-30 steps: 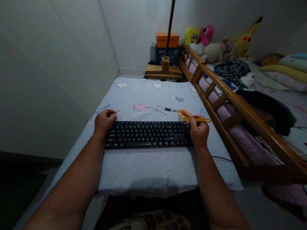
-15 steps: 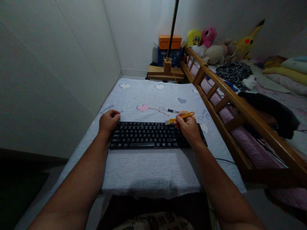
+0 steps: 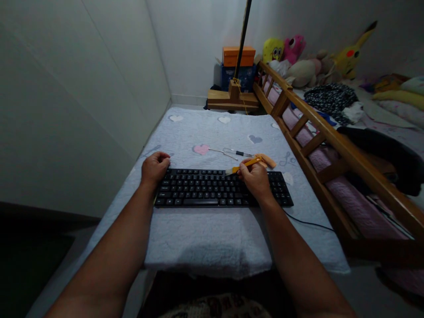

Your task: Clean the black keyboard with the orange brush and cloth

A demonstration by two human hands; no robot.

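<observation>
A black keyboard (image 3: 202, 190) lies flat across the cloth-covered table in front of me. My left hand (image 3: 155, 167) is closed at its upper left corner, fingers curled against the edge. Between the thumb and fingers of my right hand (image 3: 255, 177) is a small brush (image 3: 247, 165) with a yellow-orange handle and pale bristles. Those bristles touch or hover just over the top row of keys, right of the middle; contact cannot be made out. My right hand covers some keys left of the number pad.
Behind the keyboard lie a thin wire tool with a black grip (image 3: 239, 153), a thin pale stick or cord (image 3: 218, 150) and an orange object (image 3: 269, 160). A black cable (image 3: 308, 221) runs off to the right. A wooden bed rail (image 3: 326, 137) borders the table's right side.
My right hand has moved a little left along the keyboard with the brush, uncovering the number pad and more of the orange object. The whole view has shifted slightly. My left hand stays at the corner.
</observation>
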